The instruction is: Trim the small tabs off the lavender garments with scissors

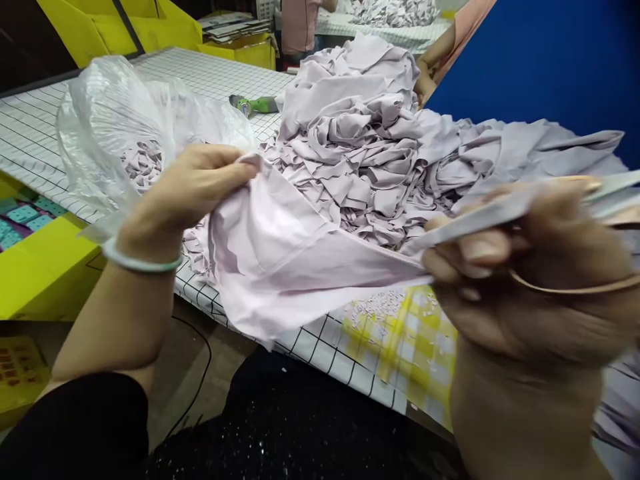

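A pale lilac fabric piece (285, 247) is stretched between my two hands above the table's near edge. My left hand (200, 177) pinches its upper left corner between thumb and fingers. At the other end, my right hand (530, 267), close to the camera and blurred, grips the narrow end of the cloth. The same hand also holds what look like scissors (617, 193), with a gold-coloured loop across the palm and pale blades pointing right. Behind the cloth rises a big heap of lilac fabric pieces (370, 147).
A clear plastic bag (115, 113) with fabric pieces stands left on the grid-patterned table (210, 73). Behind it lies a green-handled tool (257, 105). Small scraps lie on a yellow checked sheet (420, 347). A co-worker's arm (430, 70) reaches in beside a blue panel (545, 67). Yellow bins (45, 267) stand left.
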Demonstrator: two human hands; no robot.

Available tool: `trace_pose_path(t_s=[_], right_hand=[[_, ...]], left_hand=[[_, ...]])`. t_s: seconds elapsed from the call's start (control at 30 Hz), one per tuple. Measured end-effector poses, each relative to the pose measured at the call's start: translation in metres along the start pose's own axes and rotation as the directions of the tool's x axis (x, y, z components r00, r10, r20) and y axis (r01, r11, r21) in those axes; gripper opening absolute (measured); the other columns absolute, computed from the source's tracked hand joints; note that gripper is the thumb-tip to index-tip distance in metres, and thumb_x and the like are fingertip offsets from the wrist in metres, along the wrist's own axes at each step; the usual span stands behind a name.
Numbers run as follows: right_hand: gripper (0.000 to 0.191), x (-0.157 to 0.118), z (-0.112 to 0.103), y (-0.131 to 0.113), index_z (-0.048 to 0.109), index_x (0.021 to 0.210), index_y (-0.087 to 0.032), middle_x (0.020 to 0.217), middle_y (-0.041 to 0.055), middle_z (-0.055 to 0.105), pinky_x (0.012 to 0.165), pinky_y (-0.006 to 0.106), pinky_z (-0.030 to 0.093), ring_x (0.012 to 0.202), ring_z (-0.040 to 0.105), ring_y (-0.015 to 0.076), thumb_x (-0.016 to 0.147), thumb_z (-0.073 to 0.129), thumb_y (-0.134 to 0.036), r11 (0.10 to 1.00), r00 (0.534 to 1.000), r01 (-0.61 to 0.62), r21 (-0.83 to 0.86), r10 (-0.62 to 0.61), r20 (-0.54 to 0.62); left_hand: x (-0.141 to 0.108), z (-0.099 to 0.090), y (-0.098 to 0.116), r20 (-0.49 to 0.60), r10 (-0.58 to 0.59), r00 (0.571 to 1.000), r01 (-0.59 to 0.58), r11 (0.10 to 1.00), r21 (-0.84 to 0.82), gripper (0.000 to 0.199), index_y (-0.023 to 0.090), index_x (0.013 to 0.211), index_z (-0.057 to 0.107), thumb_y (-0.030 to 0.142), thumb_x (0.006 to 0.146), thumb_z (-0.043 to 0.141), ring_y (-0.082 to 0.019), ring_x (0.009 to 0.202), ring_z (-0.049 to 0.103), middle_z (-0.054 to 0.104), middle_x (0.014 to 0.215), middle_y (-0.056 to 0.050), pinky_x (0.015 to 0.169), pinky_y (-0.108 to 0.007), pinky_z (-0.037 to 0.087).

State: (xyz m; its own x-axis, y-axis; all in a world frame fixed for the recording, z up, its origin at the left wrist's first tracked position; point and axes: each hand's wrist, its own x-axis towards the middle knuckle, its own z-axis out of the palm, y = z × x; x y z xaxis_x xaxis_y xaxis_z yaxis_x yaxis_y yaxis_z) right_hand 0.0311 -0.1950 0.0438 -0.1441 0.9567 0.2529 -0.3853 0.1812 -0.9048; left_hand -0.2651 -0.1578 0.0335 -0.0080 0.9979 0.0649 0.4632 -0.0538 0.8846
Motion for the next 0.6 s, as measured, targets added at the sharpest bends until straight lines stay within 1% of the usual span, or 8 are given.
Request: trace_pose_path(t_s=[0.13, 0.2, 0.23, 0.3, 0.37, 0.43, 0.53, 0.6], right_hand=[[0.019, 0.000, 0.010, 0.046, 0.070, 0.073, -0.023, 0.063, -0.0052, 0.070, 0.041, 0.017, 0.044, 0.049, 0.059, 0.0067, 0.077, 0.086, -0.032, 0.992, 0.993, -0.115, 0.049, 0.115, -0.009], [0.019, -0.009, 0.009, 0.074, 0.071, 0.077, -0.022, 0.065, -0.0047, 0.072, 0.052, 0.019, 0.052, 0.053, 0.062, 0.0074, 0.078, 0.085, -0.035, 0.982, 0.982, -0.187, 0.018, 0.187, -0.009], [0.020, -0.016, 0.008, 0.087, 0.071, 0.080, -0.022, 0.067, -0.0043, 0.073, 0.058, 0.021, 0.055, 0.057, 0.065, 0.0085, 0.079, 0.084, -0.037, 0.973, 0.973, -0.232, -0.009, 0.232, -0.007], [0.021, -0.033, 0.005, 0.108, 0.071, 0.085, -0.022, 0.071, -0.0024, 0.076, 0.068, 0.025, 0.058, 0.066, 0.070, 0.0115, 0.081, 0.082, -0.040, 0.941, 0.945, -0.325, -0.097, 0.326, -0.003], [0.022, -0.048, 0.002, 0.120, 0.071, 0.087, -0.021, 0.075, 0.0005, 0.078, 0.072, 0.029, 0.058, 0.072, 0.073, 0.0151, 0.083, 0.079, -0.041, 0.895, 0.915, -0.388, -0.222, 0.403, 0.027], [0.024, -0.059, -0.001, 0.126, 0.072, 0.086, -0.021, 0.077, 0.0026, 0.078, 0.069, 0.031, 0.057, 0.073, 0.072, 0.0177, 0.083, 0.077, -0.044, 0.854, 0.901, -0.374, -0.362, 0.427, 0.074], [0.026, -0.063, -0.006, 0.129, 0.073, 0.078, -0.021, 0.073, 0.0038, 0.074, 0.063, 0.033, 0.052, 0.067, 0.068, 0.0192, 0.080, 0.079, -0.045, 0.797, 0.945, -0.127, -0.590, 0.278, 0.171], [0.023, -0.060, -0.009, 0.132, 0.073, 0.075, -0.021, 0.071, 0.0046, 0.073, 0.066, 0.036, 0.051, 0.068, 0.066, 0.0205, 0.080, 0.081, -0.042, 0.715, 0.972, 0.098, -0.692, 0.082, 0.223]], left_hand=[[0.048, 0.043, -0.040, 0.086, -0.127, 0.988, 0.101, 0.961, 0.256, 0.017, 0.011, 0.076, 0.070, 0.024, 0.087, 0.066, -0.012, 0.059, 0.052, 0.062, 0.067, -0.002, 0.057, -0.025, 0.039], [0.052, 0.055, -0.063, 0.076, -0.104, 0.992, 0.073, 0.942, 0.328, 0.006, 0.013, 0.085, 0.070, 0.018, 0.082, 0.068, -0.016, 0.070, 0.059, 0.068, 0.080, -0.005, 0.066, -0.028, 0.044], [0.046, 0.057, -0.071, 0.041, -0.061, 0.997, 0.044, 0.939, 0.341, 0.011, 0.014, 0.092, 0.069, 0.016, 0.081, 0.068, -0.017, 0.078, 0.061, 0.069, 0.091, -0.006, 0.070, -0.029, 0.046], [0.018, 0.055, -0.081, -0.085, 0.053, 0.995, -0.020, 0.936, 0.351, 0.014, 0.015, 0.098, 0.065, 0.016, 0.084, 0.064, -0.018, 0.087, 0.060, 0.067, 0.103, -0.008, 0.075, -0.029, 0.047], [-0.023, 0.051, -0.086, -0.175, 0.128, 0.976, -0.049, 0.917, 0.397, 0.008, 0.017, 0.086, 0.060, 0.023, 0.090, 0.060, -0.016, 0.077, 0.056, 0.064, 0.089, -0.005, 0.068, -0.029, 0.044], [-0.066, 0.055, -0.093, -0.120, 0.090, 0.989, -0.025, 0.886, 0.463, 0.029, 0.019, 0.071, 0.053, 0.036, 0.092, 0.061, -0.014, 0.063, 0.048, 0.056, 0.069, -0.001, 0.058, -0.029, 0.039], [-0.113, 0.079, -0.110, 0.017, 0.053, 0.998, -0.054, 0.827, 0.559, 0.034, 0.018, 0.073, 0.056, 0.047, 0.084, 0.070, -0.019, 0.069, 0.050, 0.058, 0.073, -0.005, 0.062, -0.033, 0.041], [-0.124, 0.096, -0.119, -0.003, 0.085, 0.996, -0.068, 0.819, 0.570, 0.025, 0.016, 0.077, 0.059, 0.039, 0.085, 0.066, -0.024, 0.079, 0.053, 0.061, 0.083, -0.011, 0.070, -0.039, 0.044]])
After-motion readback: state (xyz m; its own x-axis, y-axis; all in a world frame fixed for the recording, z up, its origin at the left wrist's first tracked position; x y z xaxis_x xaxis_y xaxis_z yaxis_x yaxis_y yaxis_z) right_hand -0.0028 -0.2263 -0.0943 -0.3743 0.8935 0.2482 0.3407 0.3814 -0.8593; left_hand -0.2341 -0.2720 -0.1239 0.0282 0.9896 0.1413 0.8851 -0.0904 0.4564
